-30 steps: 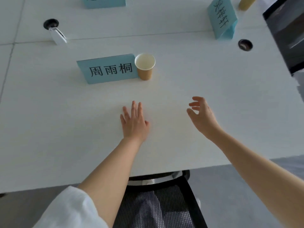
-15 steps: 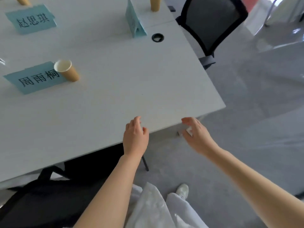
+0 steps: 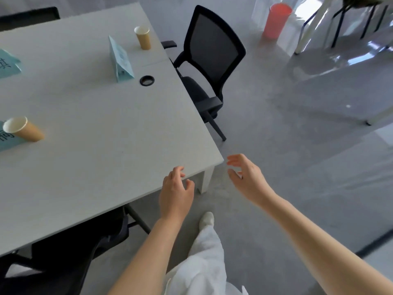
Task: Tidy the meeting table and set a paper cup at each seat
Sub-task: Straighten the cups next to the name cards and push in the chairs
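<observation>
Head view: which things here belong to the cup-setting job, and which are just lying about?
Job:
- near paper cup
- far paper cup
- folded name card
- meeting table
- black chair
- left hand and right hand, both empty

Lying about:
- red bin
- cable grommet

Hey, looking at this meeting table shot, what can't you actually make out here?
- Head view: the name cards at the left edge are cut off by the frame, so the names are incomplete.
- The standing name card shows edge-on; its text is blurred.
- The near chair is mostly hidden under the table.
- Whether the far paper cup holds anything.
</observation>
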`<state>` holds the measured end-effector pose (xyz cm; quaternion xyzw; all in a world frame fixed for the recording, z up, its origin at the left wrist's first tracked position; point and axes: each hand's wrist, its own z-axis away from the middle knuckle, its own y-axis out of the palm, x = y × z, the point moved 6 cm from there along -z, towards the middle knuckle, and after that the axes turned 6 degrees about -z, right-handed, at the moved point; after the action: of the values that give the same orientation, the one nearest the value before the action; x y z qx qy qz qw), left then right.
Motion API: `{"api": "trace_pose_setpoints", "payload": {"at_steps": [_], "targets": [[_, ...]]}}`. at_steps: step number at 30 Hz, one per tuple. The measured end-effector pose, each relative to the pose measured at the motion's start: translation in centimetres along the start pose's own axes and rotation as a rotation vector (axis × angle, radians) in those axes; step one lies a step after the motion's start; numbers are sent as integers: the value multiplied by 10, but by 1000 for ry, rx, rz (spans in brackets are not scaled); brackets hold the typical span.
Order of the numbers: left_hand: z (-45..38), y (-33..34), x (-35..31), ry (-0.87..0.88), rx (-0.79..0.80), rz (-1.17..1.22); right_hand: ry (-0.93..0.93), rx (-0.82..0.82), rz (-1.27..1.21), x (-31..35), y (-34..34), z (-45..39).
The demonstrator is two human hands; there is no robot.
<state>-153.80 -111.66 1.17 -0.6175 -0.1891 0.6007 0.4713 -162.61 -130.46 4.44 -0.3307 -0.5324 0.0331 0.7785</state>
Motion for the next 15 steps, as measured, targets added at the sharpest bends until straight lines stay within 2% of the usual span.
{"api": "trace_pose_setpoints", "payload": {"at_steps": [6,12,15], "targets": [[-72,19,-42,-53,-53,32,-83,97,97,7,-33,-81],[-156,29,-81,-186,-51,50,-167,231,245,28,-67,-189],[-194,29,-102,-204,-76,38,-191,256,234,36,-81,-238]]}}
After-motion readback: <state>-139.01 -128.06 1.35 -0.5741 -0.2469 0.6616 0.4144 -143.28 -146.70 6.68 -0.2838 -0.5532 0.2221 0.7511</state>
